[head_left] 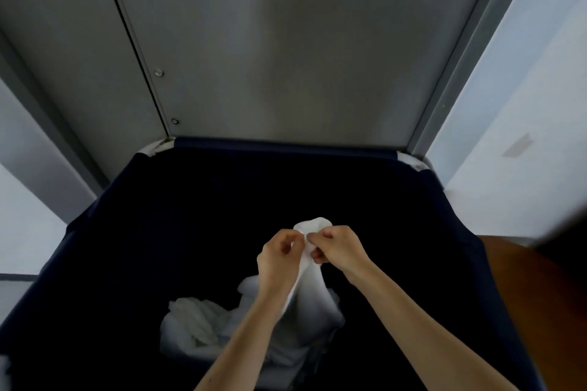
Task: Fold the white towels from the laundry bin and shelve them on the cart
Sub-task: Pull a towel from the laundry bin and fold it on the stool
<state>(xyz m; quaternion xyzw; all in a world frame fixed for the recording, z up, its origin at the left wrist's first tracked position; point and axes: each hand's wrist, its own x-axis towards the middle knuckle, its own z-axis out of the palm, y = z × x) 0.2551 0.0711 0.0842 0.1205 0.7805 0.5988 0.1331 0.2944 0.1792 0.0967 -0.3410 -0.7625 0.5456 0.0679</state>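
A white towel (313, 292) hangs lifted over the dark navy laundry bin (286, 146). My left hand (278, 255) and my right hand (338, 247) sit close together at its top edge, both pinching the cloth with curled fingers. A small fold of towel bulges above my knuckles. The rest of it drapes down between my forearms. More crumpled white towels (193, 327) lie at the bottom of the bin, lower left. The cart does not show in this view.
A grey metal door or panel (286, 41) stands right behind the bin. Pale walls (524, 105) flank it on both sides. A brown wooden surface (540, 311) borders the bin on the right.
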